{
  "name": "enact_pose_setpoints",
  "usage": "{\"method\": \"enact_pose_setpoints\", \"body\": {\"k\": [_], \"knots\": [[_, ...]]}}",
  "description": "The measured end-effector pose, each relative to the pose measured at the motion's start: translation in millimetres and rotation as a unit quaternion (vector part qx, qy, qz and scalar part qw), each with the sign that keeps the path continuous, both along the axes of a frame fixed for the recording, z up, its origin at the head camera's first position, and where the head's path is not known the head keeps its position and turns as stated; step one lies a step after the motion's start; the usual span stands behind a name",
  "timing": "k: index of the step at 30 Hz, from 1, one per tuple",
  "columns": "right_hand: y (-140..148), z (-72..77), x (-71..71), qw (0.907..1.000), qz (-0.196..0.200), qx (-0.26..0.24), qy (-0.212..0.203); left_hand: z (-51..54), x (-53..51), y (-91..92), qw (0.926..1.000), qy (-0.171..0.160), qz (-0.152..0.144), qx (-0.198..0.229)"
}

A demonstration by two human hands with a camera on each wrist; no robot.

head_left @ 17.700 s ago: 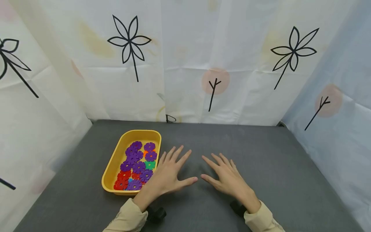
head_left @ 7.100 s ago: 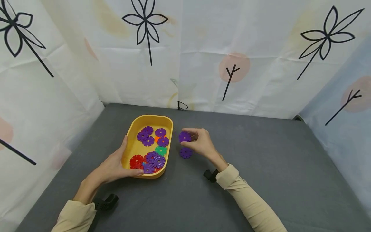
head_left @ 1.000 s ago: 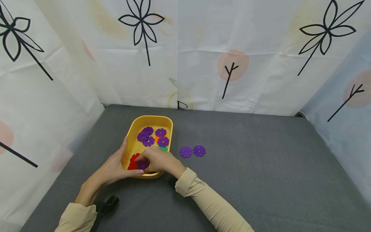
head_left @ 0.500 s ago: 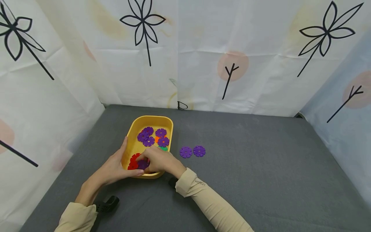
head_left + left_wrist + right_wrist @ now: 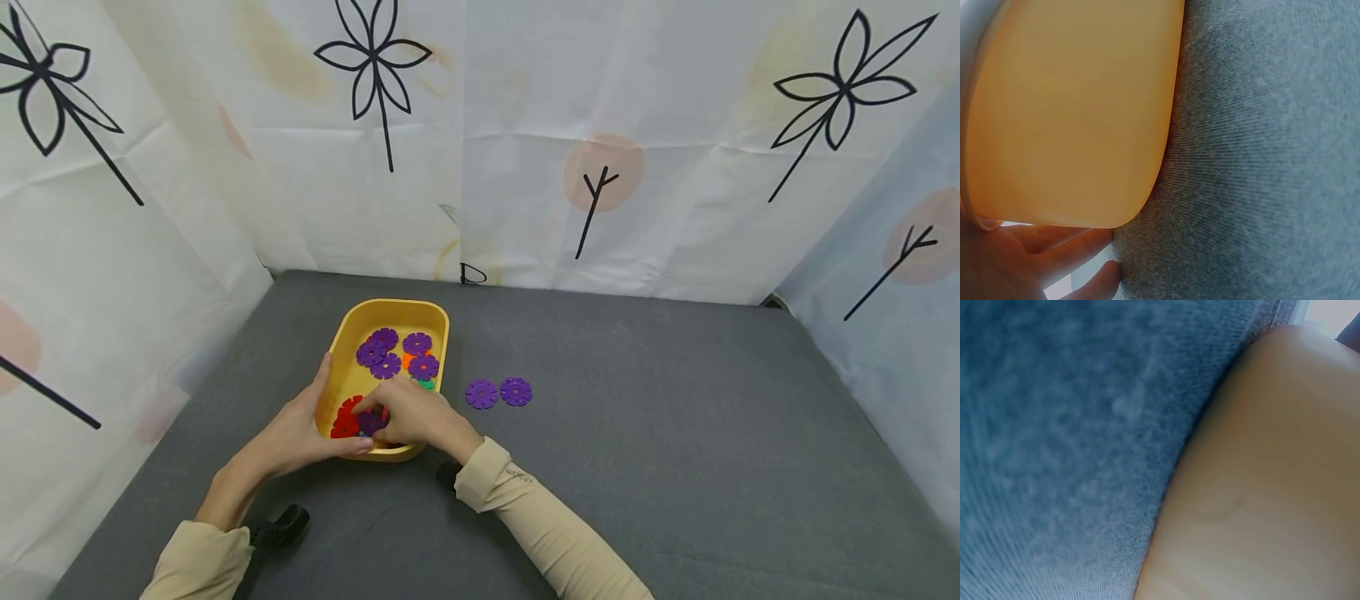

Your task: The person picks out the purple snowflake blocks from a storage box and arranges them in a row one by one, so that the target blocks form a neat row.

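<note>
A yellow plastic basket (image 5: 328, 392) stands on the grey table and holds purple, red, orange, green and blue flower-shaped plastic discs. My left hand (image 5: 288, 429) grips its near left corner, with the thumb along the near rim and the fingers against the outer left wall. In the left wrist view those fingers (image 5: 1075, 253) bend round the basket's end. My right hand (image 5: 412, 412) reaches into the near end, its thumb and index finger pinching at a purple flower disc (image 5: 371, 422). Beside it lie red flower discs (image 5: 345, 425). My right fingertips are partly hidden.
Two purple flower discs, a left one (image 5: 481, 394) and a right one (image 5: 516, 391), lie side by side on the table (image 5: 675, 433), right of the basket. White patterned cloth (image 5: 517, 100) hangs behind and at both sides.
Earlier both hands were spread over the table; since then the left took hold of the basket and two purple discs were laid on the table. In the last second the right fingers shifted slightly.
</note>
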State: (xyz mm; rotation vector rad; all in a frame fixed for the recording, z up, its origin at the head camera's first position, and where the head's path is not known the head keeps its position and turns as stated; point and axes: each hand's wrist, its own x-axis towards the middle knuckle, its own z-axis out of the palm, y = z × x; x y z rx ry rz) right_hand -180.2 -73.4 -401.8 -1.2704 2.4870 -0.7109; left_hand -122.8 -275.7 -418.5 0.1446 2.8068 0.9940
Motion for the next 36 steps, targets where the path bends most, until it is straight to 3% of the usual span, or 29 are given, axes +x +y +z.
{"method": "enact_pose_setpoints", "body": {"k": [11, 15, 20, 24, 30, 36], "knots": [[4.1, -2.0, 2.1, 0.9998, -0.005, -0.018, 0.005, -0.1, 0.1, 2.2, 1.0000, -0.003, -0.005, 0.006], [8.0, -4.2, 1.3, 0.9968, -0.014, -0.078, 0.001, 0.9, -0.5, 2.9, 0.9999, 0.002, -0.008, 0.006], [17.3, -5.5, 0.6, 0.9812, -0.030, -0.189, -0.027, 1.8, -0.9, 3.2, 1.0000, 0.002, -0.006, 0.001], [27.6, 0.2, 4.0, 0.9660, -0.051, -0.245, -0.066, 1.9, -1.0, 3.7, 1.0000, -0.003, -0.001, -0.002], [56.8, 12.6, 11.1, 0.9483, -0.090, -0.277, -0.126, 1.4, -2.1, 4.9, 0.9998, -0.013, 0.010, -0.010], [106.4, 17.8, 10.6, 0.9387, -0.134, -0.285, -0.140, 0.4, -2.7, 4.2, 0.9994, -0.023, 0.023, -0.014]]}}
